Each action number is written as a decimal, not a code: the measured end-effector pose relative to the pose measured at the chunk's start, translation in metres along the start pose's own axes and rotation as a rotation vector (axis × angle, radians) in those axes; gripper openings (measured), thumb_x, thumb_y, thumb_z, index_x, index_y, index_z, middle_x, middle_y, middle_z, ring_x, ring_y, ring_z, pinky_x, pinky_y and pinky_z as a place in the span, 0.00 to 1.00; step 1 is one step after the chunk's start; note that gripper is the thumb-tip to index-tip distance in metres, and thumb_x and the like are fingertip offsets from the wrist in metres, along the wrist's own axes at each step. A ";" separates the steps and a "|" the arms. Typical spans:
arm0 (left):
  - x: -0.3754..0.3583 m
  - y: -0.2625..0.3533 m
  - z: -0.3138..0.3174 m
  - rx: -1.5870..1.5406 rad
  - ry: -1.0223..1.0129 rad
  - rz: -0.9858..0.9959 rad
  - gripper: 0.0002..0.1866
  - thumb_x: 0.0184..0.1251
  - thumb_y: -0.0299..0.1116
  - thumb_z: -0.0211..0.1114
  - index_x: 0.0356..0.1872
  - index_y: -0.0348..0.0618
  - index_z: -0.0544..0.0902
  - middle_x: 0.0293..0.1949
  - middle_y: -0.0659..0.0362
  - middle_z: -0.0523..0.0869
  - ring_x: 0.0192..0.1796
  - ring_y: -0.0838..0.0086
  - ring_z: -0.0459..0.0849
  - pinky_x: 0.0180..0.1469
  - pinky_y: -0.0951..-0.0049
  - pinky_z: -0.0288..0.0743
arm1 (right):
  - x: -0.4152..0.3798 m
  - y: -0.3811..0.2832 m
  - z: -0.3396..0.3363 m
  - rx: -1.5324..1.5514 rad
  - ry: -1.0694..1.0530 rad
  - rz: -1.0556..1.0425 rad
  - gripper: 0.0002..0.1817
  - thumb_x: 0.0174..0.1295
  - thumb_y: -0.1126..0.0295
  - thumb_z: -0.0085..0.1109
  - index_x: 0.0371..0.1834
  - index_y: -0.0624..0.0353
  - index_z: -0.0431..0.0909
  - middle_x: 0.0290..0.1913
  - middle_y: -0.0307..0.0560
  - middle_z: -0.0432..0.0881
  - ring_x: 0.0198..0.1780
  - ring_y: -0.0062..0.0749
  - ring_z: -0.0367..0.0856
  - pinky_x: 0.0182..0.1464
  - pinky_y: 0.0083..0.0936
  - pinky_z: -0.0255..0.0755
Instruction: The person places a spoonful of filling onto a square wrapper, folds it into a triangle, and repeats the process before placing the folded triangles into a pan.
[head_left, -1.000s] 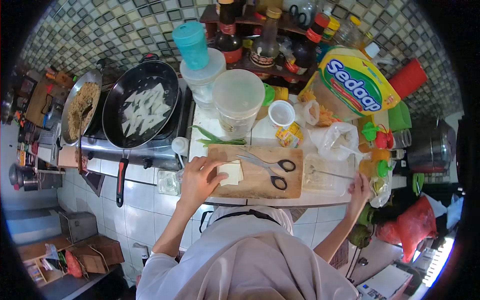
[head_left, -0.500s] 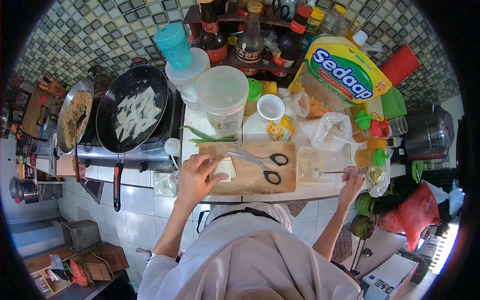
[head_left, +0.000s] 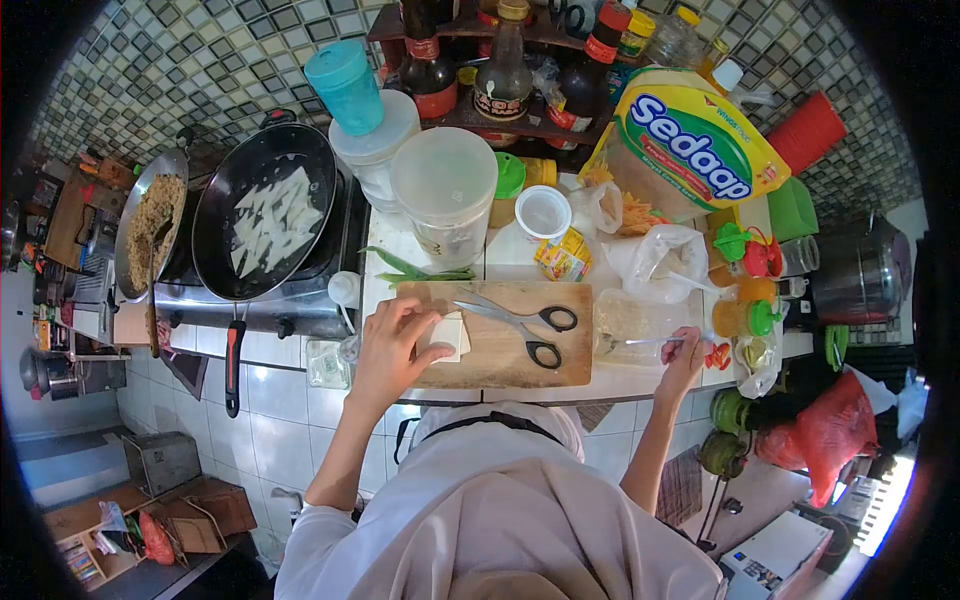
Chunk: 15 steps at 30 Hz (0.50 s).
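Observation:
My left hand (head_left: 392, 345) rests at the left end of a wooden cutting board (head_left: 490, 372). Its fingers are bent and apart, with the thumb on a small stack of pale square sheets (head_left: 453, 335). Black-handled scissors (head_left: 530, 330) lie on the board, right of the stack. In my closed right hand (head_left: 683, 362) is a thin metal utensil, probably a spoon (head_left: 645, 341), reaching left over a clear plastic tub (head_left: 615, 312). The utensil's far end is hard to make out. Small red pieces (head_left: 717, 356) show beside that hand.
On the stove at left stand a black frying pan (head_left: 312, 225) with white strips and a pan of brown crumbly food (head_left: 155, 215). Behind the board are a lidded tub (head_left: 445, 190), green leaves (head_left: 415, 270), a plastic bag (head_left: 655, 262) and a Sedaap pouch (head_left: 690, 145).
My right hand has moved a little left, carrying the utensil further over the tub, and the red pieces now show. My left hand has stayed nearly still by the stack.

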<state>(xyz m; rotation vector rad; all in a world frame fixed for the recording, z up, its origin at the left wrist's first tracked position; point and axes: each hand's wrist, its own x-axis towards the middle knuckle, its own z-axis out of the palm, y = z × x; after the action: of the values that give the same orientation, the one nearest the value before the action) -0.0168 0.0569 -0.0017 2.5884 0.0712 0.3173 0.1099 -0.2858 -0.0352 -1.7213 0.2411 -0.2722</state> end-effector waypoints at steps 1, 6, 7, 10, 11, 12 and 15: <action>0.000 0.001 -0.001 -0.008 0.000 -0.002 0.21 0.41 0.44 0.68 0.36 0.44 0.78 0.39 0.59 0.72 0.41 0.65 0.71 0.43 0.65 0.65 | 0.001 0.002 0.000 0.053 0.005 0.004 0.18 0.66 0.60 0.35 0.23 0.59 0.66 0.14 0.34 0.61 0.15 0.14 0.56 0.17 0.13 0.49; 0.002 0.001 -0.002 -0.006 -0.011 0.018 0.21 0.42 0.45 0.66 0.37 0.44 0.76 0.39 0.59 0.70 0.41 0.64 0.70 0.41 0.65 0.62 | 0.003 0.007 -0.004 0.191 -0.017 0.030 0.19 0.65 0.56 0.37 0.25 0.58 0.66 0.16 0.35 0.61 0.18 0.15 0.57 0.20 0.13 0.51; 0.003 0.000 -0.002 -0.024 -0.014 0.020 0.21 0.42 0.45 0.66 0.36 0.44 0.75 0.39 0.59 0.70 0.41 0.64 0.70 0.41 0.65 0.62 | 0.003 0.007 -0.005 0.244 -0.024 0.037 0.18 0.64 0.55 0.38 0.26 0.58 0.65 0.18 0.36 0.62 0.19 0.16 0.57 0.21 0.13 0.52; 0.004 -0.001 -0.001 -0.051 -0.011 0.027 0.21 0.43 0.45 0.66 0.35 0.45 0.74 0.39 0.59 0.70 0.40 0.64 0.70 0.41 0.65 0.62 | 0.002 0.000 -0.003 0.255 0.037 -0.090 0.19 0.65 0.54 0.38 0.26 0.58 0.65 0.19 0.36 0.62 0.20 0.16 0.58 0.22 0.14 0.53; 0.004 -0.001 -0.001 -0.061 -0.006 0.033 0.20 0.43 0.45 0.66 0.35 0.45 0.74 0.38 0.59 0.71 0.41 0.64 0.70 0.41 0.65 0.62 | 0.003 0.000 -0.001 0.257 0.035 -0.090 0.19 0.65 0.54 0.38 0.26 0.58 0.65 0.19 0.36 0.62 0.20 0.16 0.58 0.22 0.14 0.53; 0.004 -0.001 -0.002 -0.059 -0.005 0.032 0.20 0.43 0.45 0.66 0.35 0.45 0.74 0.38 0.59 0.71 0.41 0.64 0.70 0.41 0.65 0.62 | 0.004 0.000 0.000 0.210 0.063 -0.136 0.20 0.65 0.54 0.36 0.25 0.58 0.65 0.17 0.35 0.62 0.19 0.16 0.58 0.21 0.14 0.52; 0.005 0.000 -0.003 -0.090 -0.017 0.004 0.20 0.43 0.45 0.66 0.35 0.45 0.73 0.38 0.59 0.71 0.41 0.64 0.70 0.41 0.65 0.61 | 0.005 0.006 -0.001 0.122 0.033 -0.185 0.21 0.66 0.54 0.34 0.25 0.59 0.66 0.16 0.35 0.62 0.18 0.16 0.58 0.21 0.14 0.52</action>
<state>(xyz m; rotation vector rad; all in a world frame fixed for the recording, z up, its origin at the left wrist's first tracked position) -0.0123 0.0588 0.0023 2.5017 0.0443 0.2933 0.1140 -0.2892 -0.0410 -1.6202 0.0873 -0.4426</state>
